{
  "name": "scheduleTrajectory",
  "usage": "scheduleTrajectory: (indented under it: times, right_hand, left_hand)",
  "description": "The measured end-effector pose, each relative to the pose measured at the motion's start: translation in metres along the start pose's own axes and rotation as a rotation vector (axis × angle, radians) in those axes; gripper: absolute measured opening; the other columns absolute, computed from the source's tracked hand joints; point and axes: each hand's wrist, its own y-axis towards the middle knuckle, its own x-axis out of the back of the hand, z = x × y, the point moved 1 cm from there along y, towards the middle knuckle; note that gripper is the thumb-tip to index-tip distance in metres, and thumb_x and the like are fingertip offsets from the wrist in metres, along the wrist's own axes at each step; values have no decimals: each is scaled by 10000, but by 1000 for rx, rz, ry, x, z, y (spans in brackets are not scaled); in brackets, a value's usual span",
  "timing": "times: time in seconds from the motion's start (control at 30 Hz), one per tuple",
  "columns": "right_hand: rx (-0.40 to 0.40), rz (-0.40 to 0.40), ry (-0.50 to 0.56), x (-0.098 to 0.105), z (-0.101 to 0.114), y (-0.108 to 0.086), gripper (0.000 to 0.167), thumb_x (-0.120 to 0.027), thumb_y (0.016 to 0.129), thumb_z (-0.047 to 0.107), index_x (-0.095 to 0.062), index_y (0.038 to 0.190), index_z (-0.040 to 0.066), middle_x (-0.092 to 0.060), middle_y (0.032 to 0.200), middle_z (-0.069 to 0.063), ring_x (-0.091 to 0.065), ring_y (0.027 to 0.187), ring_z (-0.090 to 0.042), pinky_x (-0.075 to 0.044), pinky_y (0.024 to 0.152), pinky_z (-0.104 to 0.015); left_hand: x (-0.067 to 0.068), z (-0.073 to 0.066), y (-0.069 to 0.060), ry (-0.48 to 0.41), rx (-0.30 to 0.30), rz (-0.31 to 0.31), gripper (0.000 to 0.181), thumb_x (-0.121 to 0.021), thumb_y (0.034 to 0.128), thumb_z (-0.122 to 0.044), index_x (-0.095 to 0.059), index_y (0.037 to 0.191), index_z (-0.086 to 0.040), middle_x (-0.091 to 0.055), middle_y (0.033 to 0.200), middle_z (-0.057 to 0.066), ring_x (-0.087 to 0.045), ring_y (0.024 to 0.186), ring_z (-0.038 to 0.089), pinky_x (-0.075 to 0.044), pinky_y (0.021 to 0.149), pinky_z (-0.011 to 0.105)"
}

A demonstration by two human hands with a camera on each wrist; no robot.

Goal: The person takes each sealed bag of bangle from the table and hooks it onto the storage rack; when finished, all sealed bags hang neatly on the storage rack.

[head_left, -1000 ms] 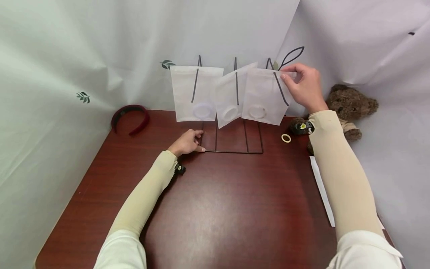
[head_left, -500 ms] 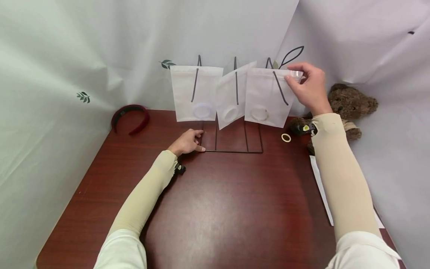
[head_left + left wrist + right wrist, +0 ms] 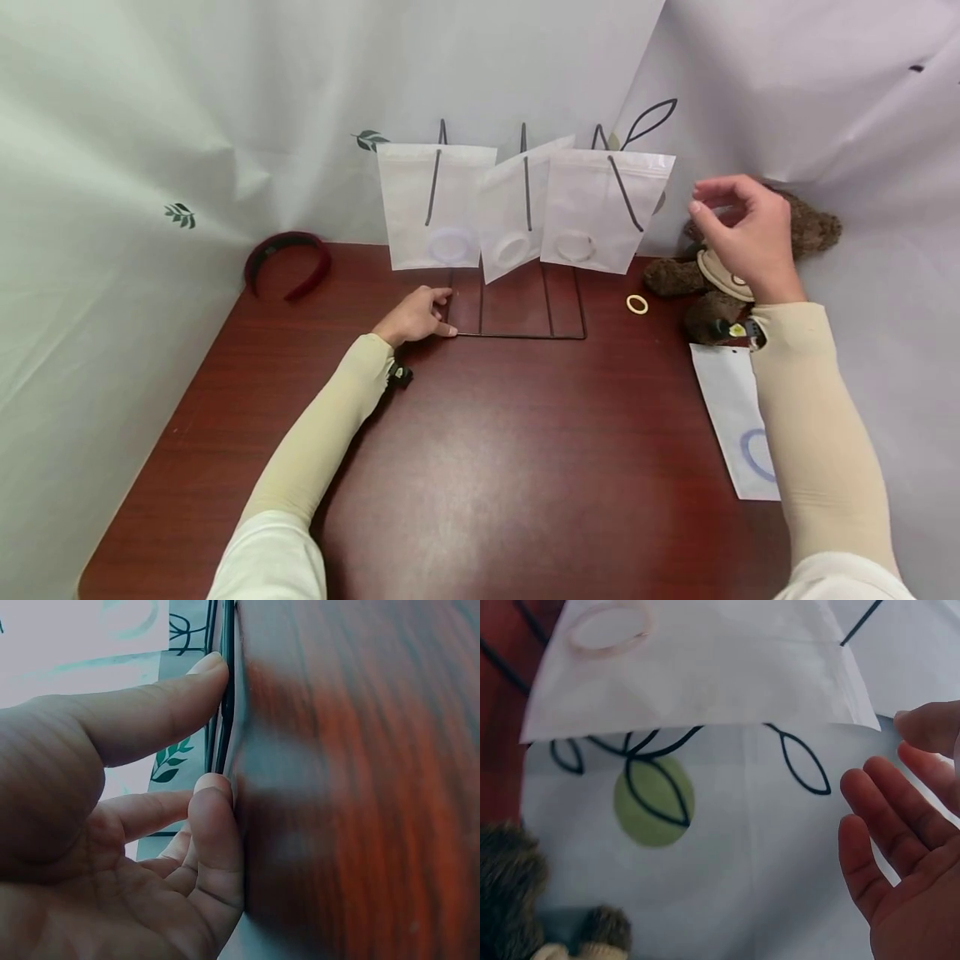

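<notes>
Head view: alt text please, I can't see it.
Three bags hang on a rack, a ring visible in each. The left hand holds the rack's base; the empty right hand hovers by the rightmost bag. Headband at left; yellow ring, bear and fourth bag at right.

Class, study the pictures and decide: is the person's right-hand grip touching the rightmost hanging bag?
Apart. The head view shows it: the pale backdrop is visible in a gap between the right-hand grip and the rightmost hanging bag.
</notes>
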Motion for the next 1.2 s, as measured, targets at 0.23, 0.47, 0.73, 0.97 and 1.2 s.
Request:
scheduleTrajectory:
  times: [0.23,0.47,0.73,0.97,1.2]
  right_hand:
    - [37,20,-12,20,-26,-33,262,-782,930,103,-778,1175,8,-716,973,271,-643,812,98,-472,768,-97]
    - [-13,36,40,36,-45,-70,255,-770,932,49,-762,1170,-43,-739,987,234,-668,809,61,-490,731,-99]
    - [-156,10,1,53,-81,-107,248,-756,952,75,-745,1133,-95,-710,893,276,-659,787,90,-491,743,-63]
    - [-278,30,-90,75,-114,-132,174,-752,983,161,-766,1101,34,-690,836,330,-635,740,101,-460,656,-59]
    - [-313,178,-274,92,-153,-149,342,-722,1012,244,-724,1218,-28,-567,834,474,-548,768,228,-412,672,-41]
  left_hand:
    - [1,-2,-3,-7,12,-3,859,-861,887,-109,-410,1610,1,-575,1448,222,-585,1042,258,-469,946,370]
    - [3,-3,-8,-12,21,-3,875,-863,884,-111,-396,1616,2,-568,1447,220,-578,1023,251,-466,944,371]
    - [0,-6,-6,-14,30,-6,866,-858,894,-131,-399,1620,-18,-563,1455,214,-583,1063,271,-475,967,395]
    - [-2,-8,-4,-7,28,-1,859,-856,899,-133,-402,1619,-19,-566,1458,214,-600,1107,281,-490,999,405]
    - [-1,-8,-3,-5,29,3,847,-852,903,-137,-409,1616,-23,-566,1455,215,-604,1117,287,-494,1004,417]
